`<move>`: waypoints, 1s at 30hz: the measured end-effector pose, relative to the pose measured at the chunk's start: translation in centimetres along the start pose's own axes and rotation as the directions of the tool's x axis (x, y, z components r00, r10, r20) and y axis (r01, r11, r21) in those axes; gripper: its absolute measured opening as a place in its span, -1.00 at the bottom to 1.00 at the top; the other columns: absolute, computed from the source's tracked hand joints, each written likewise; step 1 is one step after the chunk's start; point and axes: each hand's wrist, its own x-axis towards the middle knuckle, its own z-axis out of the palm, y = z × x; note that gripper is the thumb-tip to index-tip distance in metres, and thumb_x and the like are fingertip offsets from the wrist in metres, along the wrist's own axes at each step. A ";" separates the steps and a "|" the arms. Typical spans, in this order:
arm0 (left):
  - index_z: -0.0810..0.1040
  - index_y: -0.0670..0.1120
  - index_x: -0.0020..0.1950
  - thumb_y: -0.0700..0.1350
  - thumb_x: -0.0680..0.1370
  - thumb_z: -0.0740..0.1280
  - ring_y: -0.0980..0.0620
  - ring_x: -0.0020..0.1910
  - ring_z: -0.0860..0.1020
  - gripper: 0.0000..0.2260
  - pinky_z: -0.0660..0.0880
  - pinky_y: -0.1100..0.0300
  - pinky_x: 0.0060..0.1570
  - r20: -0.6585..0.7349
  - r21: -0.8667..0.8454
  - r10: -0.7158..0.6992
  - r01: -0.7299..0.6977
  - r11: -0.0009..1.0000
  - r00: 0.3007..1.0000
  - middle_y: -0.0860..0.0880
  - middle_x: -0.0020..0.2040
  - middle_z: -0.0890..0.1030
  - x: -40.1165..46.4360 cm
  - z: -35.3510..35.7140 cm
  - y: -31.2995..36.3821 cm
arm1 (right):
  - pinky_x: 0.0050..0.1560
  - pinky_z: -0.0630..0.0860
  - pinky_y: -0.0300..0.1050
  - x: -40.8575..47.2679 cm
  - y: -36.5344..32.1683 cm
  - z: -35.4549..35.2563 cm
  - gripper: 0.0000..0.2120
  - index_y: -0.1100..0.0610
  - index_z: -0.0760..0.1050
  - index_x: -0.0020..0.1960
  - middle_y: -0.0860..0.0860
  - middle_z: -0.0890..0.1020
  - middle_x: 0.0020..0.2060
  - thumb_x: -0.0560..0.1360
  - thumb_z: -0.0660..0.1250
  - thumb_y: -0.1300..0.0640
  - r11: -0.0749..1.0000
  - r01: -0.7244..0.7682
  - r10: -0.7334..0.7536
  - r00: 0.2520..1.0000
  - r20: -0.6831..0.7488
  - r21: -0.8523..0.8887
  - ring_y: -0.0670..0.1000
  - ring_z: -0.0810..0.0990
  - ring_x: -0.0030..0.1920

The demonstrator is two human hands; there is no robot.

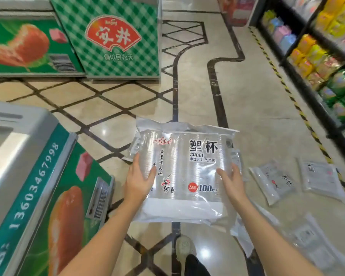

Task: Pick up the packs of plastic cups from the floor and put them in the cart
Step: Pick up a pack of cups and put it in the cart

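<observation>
Head view shows both hands lifted in front of the person, holding one clear pack of plastic cups point(184, 172) above the tiled floor point(247, 96). Left hand point(138, 182) grips the pack's left edge, thumb laid across the printed front and fingers hidden behind. Right hand point(231, 183) grips the right edge the same way, thumb on the front. The pack faces the camera, its black lettering and a red "100 pcs" mark readable; other packs seem to be stacked behind it, though how many I cannot tell. At about 3 to 4 o'clock from the held pack, two more packs point(275, 182) lie flat on the floor, and another point(307, 238) lies at 5 o'clock, blurred. A green freezer point(38, 176) stands at 9 o'clock, and a second, checked green freezer point(116, 38) at 11 o'clock. Shelves of packaged goods point(317, 52) run along at 2 o'clock. One shoe point(184, 249) shows at 6 o'clock.
</observation>
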 end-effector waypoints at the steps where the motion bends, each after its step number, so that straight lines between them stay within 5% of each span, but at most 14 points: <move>1: 0.02 -0.03 0.54 0.19 0.52 0.22 -0.10 0.46 0.22 -0.31 0.21 0.00 0.37 0.026 0.007 0.032 -0.033 0.999 0.999 -0.06 0.51 0.19 -0.7 -0.4 0.9 | 0.35 0.25 -0.02 -1.7 -0.3 -1.1 -0.44 0.12 0.18 0.46 0.08 0.37 0.39 0.54 0.28 0.04 1.000 -0.004 0.004 0.999 -0.039 0.015 0.11 0.34 0.38; 8: 0.07 -0.01 0.52 0.10 0.55 0.24 -0.13 0.43 0.28 -0.39 0.27 -0.06 0.33 0.229 -0.003 0.285 -0.292 0.956 0.931 -0.06 0.48 0.27 -6.5 -0.7 7.0 | 0.35 0.22 -0.09 -13.0 1.6 -8.4 -0.35 0.18 0.12 0.48 0.12 0.31 0.42 0.52 0.31 0.00 0.991 -0.026 0.072 0.935 -0.347 0.135 0.08 0.28 0.43; 15: 0.12 -0.06 0.47 0.10 0.54 0.27 -0.18 0.38 0.34 -0.41 0.28 -0.07 0.27 0.433 -0.110 0.491 -0.496 0.861 0.756 -0.13 0.45 0.31 -15.6 4.7 14.7 | 0.39 0.21 0.00 -23.9 7.5 -17.4 -0.33 0.15 0.13 0.48 0.12 0.27 0.45 0.50 0.31 -0.05 0.961 -0.073 0.232 0.737 -0.635 0.267 0.13 0.26 0.44; 24: 0.14 -0.01 0.47 0.24 0.47 0.26 -0.20 0.34 0.37 -0.34 0.30 -0.07 0.27 0.675 -0.350 0.653 -0.630 0.693 0.343 -0.10 0.42 0.36 -33.4 16.1 25.3 | 0.34 0.32 0.03 -38.6 17.1 -30.4 -0.39 0.11 0.23 0.41 0.13 0.39 0.37 0.47 0.35 -0.09 0.902 -0.055 0.419 0.354 -0.836 0.428 0.13 0.39 0.35; 30: 0.18 -0.10 0.47 0.15 0.51 0.29 -0.19 0.33 0.40 -0.37 0.31 0.02 0.24 0.691 -0.511 0.719 -0.651 0.562 0.078 -0.17 0.39 0.39 -48.6 24.2 32.3 | 0.27 0.35 0.00 -48.3 23.6 -40.6 -0.44 0.11 0.28 0.38 0.12 0.45 0.31 0.48 0.35 -0.08 0.872 -0.039 0.489 0.078 -0.869 0.487 0.15 0.42 0.30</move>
